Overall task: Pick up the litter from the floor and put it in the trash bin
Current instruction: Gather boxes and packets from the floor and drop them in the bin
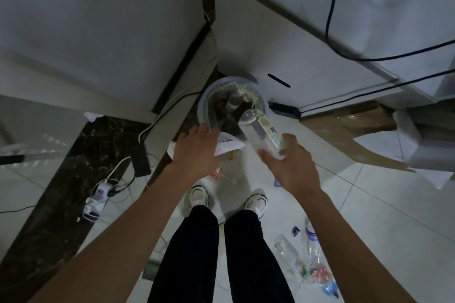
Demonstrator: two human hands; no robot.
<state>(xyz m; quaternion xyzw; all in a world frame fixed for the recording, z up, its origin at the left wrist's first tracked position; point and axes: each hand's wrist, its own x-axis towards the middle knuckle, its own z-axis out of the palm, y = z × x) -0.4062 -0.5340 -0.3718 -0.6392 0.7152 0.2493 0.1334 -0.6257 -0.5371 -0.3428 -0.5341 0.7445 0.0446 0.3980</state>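
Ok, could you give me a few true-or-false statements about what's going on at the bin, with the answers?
1. The right hand holds a clear bottle towards the trash bin. True.
2. The left hand is empty. False: it holds a white paper.
3. The trash bin has a closed lid. False: it is open, with rubbish inside.
4. More plastic litter lies on the floor to the person's right. True.

The person wears black trousers (pixel 194 253) and white trainers (pixel 199 197) with black trim
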